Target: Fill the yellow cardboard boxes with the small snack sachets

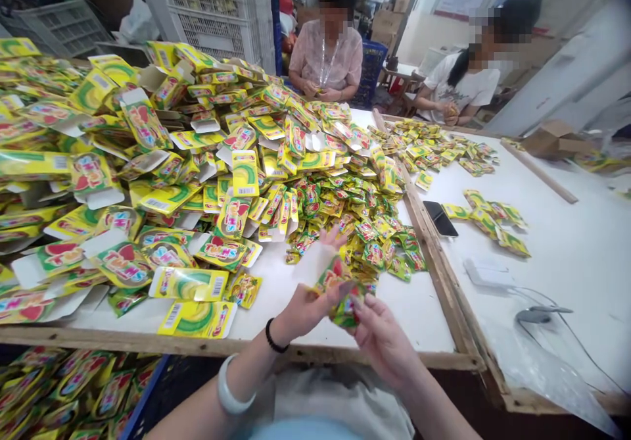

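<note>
Sachet card (318, 266) tilts up-left, long axis away; left hand (305, 312) fingers pinch it; right hand (384, 342) fingers curl against it.

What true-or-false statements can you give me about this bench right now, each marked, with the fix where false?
1. The left hand wears a black bracelet and a pale bangle. True.
2. The right hand touches nothing. False: its fingers touch the green-and-yellow sachets that the left hand holds.
3. The phone lies on the heap of cards. False: it lies on the white table to the right.
4. The blue crate at lower left holds sachets. True.
5. Two co-workers sit beyond the tables. True.
</note>
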Tool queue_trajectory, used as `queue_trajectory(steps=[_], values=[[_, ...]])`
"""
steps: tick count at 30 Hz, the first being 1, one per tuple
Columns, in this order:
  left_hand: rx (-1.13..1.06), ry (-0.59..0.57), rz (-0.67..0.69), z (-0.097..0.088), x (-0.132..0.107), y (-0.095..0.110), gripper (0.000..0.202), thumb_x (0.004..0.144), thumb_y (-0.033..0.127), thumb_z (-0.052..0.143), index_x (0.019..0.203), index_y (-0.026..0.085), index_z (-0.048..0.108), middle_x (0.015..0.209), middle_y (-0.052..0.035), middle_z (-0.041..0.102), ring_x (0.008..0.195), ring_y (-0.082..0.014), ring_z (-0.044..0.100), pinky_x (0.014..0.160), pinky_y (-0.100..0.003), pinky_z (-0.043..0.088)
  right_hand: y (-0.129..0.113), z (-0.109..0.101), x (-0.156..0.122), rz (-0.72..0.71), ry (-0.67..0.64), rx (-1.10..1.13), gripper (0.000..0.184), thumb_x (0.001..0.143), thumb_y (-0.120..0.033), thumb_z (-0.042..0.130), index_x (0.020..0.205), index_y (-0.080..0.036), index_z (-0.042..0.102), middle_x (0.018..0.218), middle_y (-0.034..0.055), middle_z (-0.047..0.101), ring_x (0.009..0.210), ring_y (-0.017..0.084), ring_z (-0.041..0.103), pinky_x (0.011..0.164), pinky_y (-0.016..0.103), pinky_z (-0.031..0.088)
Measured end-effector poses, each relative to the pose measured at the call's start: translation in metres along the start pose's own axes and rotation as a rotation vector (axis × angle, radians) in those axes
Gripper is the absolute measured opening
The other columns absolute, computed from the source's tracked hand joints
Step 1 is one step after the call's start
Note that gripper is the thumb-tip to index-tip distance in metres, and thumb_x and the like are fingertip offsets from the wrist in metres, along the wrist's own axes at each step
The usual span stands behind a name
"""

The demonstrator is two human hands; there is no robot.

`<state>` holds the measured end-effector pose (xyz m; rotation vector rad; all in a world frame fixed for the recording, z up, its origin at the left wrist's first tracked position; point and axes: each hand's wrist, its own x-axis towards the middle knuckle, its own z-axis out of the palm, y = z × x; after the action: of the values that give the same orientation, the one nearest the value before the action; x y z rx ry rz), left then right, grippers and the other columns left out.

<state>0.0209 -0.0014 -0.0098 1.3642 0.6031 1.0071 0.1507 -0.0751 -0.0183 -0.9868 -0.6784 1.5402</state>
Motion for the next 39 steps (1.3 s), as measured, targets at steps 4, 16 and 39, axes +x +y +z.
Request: queue_trajectory(steps=[4,16,39], values=[[-0.138,-0.099,0.045,-0.008,0.01,0.017,0.025,0.084,0.033,0.055,0.103,0.018,0.06,0.104,-0.0082,0.063,0.107,-0.0242,0.055,0.097,-0.039,0.04,-0.004,-0.02,-0.001,-0.136,0.081,-0.145,0.015,0.079,-0.025,0.067,0.093,-0.019,0.067,0.083,0.0025,0.068,0.064,0.012,0.062,0.051,0.022,0.053],[-0.105,-0.175,-0.162,0.006,-0.005,0.008,0.028,0.073,0.036,0.067,0.086,0.014,0.057,0.066,-0.0006,0.058,0.055,-0.0105,0.052,0.051,-0.022,0.044,-0.084,0.01,0.02,-0.441,-0.178,-0.67,0.012,0.082,-0.021,0.062,0.094,-0.023,0.06,0.083,0.0009,0.058,0.058,0.01,0.056,0.044,0.021,0.048],[0.273,-0.41,-0.235,-0.005,-0.019,-0.006,0.055,0.069,0.017,0.058,0.12,0.02,0.037,0.088,-0.0007,0.058,0.073,-0.0146,0.055,0.065,-0.025,0.043,-0.06,-0.006,-0.003,-0.319,-0.315,-1.129,0.017,0.084,-0.017,0.054,0.1,-0.022,0.059,0.102,0.008,0.056,0.086,0.017,0.059,0.066,0.027,0.054]])
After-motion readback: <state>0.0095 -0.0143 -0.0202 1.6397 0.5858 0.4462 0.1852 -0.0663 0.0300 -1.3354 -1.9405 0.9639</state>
